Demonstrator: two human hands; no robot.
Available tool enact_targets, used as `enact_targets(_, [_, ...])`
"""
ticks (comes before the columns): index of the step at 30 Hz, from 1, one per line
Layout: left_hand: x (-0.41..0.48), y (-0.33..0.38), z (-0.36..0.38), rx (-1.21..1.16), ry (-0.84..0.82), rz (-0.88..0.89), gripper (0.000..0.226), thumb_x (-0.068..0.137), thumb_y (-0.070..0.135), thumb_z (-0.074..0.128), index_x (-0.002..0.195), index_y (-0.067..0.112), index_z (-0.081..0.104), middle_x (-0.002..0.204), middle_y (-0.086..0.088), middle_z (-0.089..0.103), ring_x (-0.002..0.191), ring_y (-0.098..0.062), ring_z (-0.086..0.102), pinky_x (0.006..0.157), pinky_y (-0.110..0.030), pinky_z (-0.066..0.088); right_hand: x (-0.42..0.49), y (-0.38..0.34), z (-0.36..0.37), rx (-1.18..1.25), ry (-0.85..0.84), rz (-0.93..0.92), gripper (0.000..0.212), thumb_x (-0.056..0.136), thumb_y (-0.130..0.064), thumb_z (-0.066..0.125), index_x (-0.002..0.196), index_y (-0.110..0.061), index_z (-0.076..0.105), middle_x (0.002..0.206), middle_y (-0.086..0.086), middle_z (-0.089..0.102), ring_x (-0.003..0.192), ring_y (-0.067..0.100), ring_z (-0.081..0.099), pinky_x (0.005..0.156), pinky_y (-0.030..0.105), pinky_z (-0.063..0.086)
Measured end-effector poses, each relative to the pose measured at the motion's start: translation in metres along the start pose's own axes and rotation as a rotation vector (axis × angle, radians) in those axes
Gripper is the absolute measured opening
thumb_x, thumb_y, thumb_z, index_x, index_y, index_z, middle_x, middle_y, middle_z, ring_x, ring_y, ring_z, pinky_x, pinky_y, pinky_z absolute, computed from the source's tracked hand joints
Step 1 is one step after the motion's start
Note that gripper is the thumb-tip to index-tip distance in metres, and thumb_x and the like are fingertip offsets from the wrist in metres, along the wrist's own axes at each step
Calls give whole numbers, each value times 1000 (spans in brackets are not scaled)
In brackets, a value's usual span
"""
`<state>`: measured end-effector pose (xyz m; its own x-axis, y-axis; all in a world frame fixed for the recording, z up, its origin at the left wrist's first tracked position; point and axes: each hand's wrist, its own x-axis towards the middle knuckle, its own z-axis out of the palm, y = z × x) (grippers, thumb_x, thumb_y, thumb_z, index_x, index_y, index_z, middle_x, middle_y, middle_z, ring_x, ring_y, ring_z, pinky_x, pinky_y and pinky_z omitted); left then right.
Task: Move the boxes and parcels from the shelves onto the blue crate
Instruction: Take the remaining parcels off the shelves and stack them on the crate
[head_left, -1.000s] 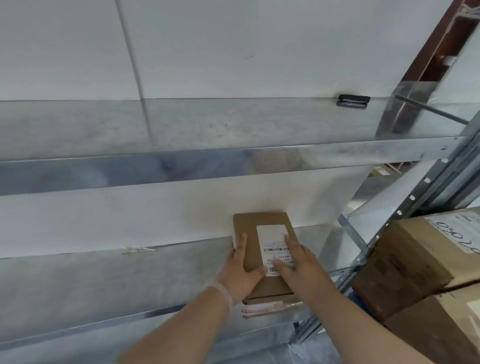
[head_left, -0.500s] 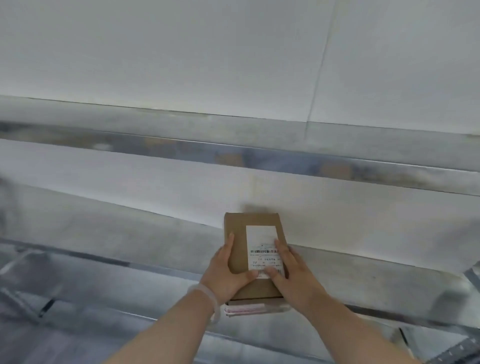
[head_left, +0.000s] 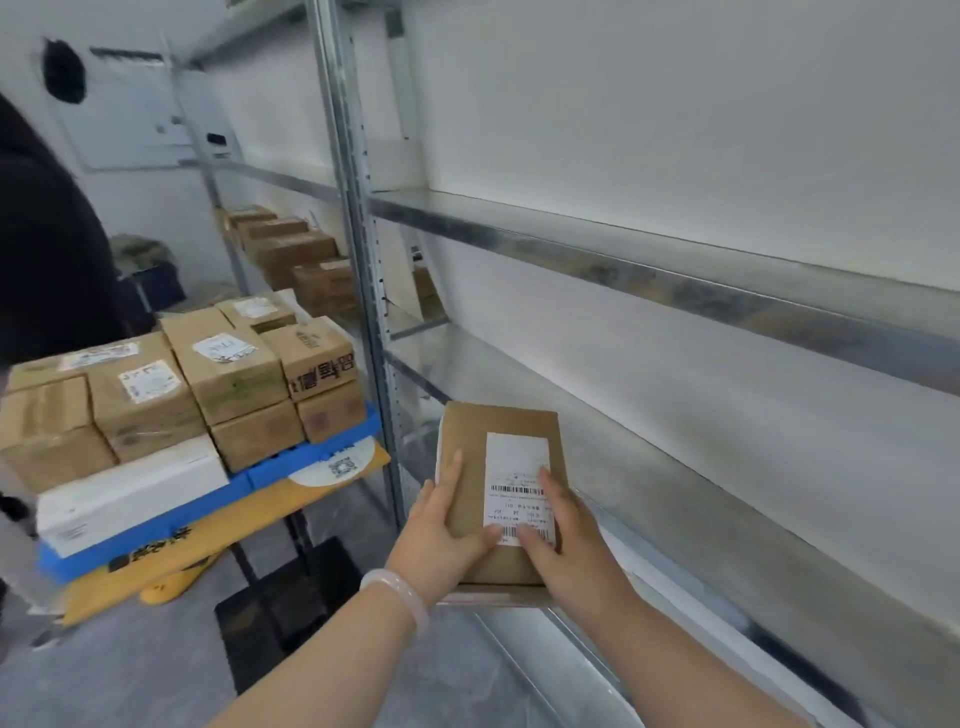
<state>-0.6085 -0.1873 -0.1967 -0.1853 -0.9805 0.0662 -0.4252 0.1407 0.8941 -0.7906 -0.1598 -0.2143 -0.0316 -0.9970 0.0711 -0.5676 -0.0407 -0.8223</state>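
Gripping a brown parcel (head_left: 498, 467) off the shelf (head_left: 675, 467), left hand (head_left: 441, 535) and right hand (head_left: 563, 540) clasp its barcode label (head_left: 517, 488) (print unreadable); blue crate (head_left: 218, 499) well left, boxes piled.

- Both forearms reach forward and up from the lower edge of the view, bare, converging on the brown parcel (head_left: 501, 467).
- Left hand (head_left: 441, 530) clasps the parcel's left edge: fingers (head_left: 451, 478) lie along that side, thumb pressed onto its top face.
- Left wrist wears a pale bangle (head_left: 397, 592).
- Right hand (head_left: 566, 540) lies on the parcel's right side, fingers spread flat over the top face, thumb tip close to the left thumb.
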Motion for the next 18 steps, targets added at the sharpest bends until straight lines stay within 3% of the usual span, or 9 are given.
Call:
enact_targets(6, [22,-40,-81,-56,220,-76,94,76,40,77,143,53,13,149,5,29,130,-13,37,109,-39,36,75,-49,74,-2,-145,-122,67,93,-50,51,142,-60,6,144,-16,25,120,-1,29,103,24,33])
enact_targets(11, [57,-65,-118,-68,341,-120,92,78,34,77,146,48,16,139,8,39,123,-11,43,106,-40,41,140,-67,113,-47,-247,-208,67,93,-53,48,142,-59,2,151,-17,19,128,5,30,109,34,34])
enact_targets(18, [141,-69,-169,-100,504,-173,91,79,34,77,148,44,19,139,7,42,123,-10,44,106,-35,39,254,-106,128,-33,-333,-360,66,95,-50,47,145,-55,5,155,-16,18,138,5,23,114,37,28])
